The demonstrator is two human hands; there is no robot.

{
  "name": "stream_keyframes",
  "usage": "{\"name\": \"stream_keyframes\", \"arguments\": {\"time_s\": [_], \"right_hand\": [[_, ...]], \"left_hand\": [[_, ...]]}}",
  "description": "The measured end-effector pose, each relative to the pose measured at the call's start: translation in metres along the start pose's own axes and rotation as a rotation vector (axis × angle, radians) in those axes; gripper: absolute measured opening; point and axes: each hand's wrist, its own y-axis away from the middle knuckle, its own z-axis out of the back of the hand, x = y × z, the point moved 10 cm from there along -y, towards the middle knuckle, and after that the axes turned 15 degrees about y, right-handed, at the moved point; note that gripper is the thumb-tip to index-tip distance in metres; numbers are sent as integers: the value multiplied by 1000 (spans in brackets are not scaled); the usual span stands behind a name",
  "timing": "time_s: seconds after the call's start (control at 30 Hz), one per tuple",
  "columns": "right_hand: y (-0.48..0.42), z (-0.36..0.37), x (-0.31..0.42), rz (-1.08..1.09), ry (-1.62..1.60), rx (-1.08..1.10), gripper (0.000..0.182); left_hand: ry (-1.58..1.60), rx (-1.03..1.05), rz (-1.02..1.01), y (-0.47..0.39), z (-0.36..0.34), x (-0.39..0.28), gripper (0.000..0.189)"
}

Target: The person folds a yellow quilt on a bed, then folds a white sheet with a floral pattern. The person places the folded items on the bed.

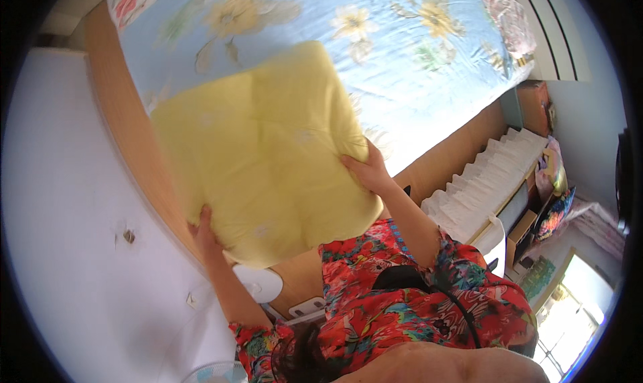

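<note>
A yellow pillow is held up in front of me, tilted, over the near edge of a bed. My left hand grips its lower left side, thumb on the front face. On the right side, my right hand pinches the edge, with the cloth creased around the thumb. The fingers behind the pillow are hidden. Beyond it lies a light blue bed sheet with large yellow flowers, wrinkled towards the right. The pillow covers part of the sheet, and its upper and left edges are blurred.
A wooden bed board runs along the white wall at left. To the right stands a bench or cabinet with a white ruffled cover. A round white disc-like object and a fan are low at left. A bright window is at lower right.
</note>
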Motion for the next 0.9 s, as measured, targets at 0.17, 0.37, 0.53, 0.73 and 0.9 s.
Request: {"name": "stream_keyframes", "arguments": {"time_s": [0.17,0.37,0.53,0.73,0.9], "right_hand": [[-56,-27,55,161,407,28,58],[-58,-77,-73,260,1435,499,90],[-30,-28,-105,244,1195,524,73],[-113,162,-147,305,1121,91,39],[-240,345,-112,359,1073,-240,40]], "left_hand": [[-70,-9,-138,-22,13,-32,54],[-1745,-43,-694,-41,-59,55,61],[-1568,317,-524,12,-161,151,53],[-1281,527,-812,71,-371,182,53],[-1471,635,-764,61,-535,285,82]]}}
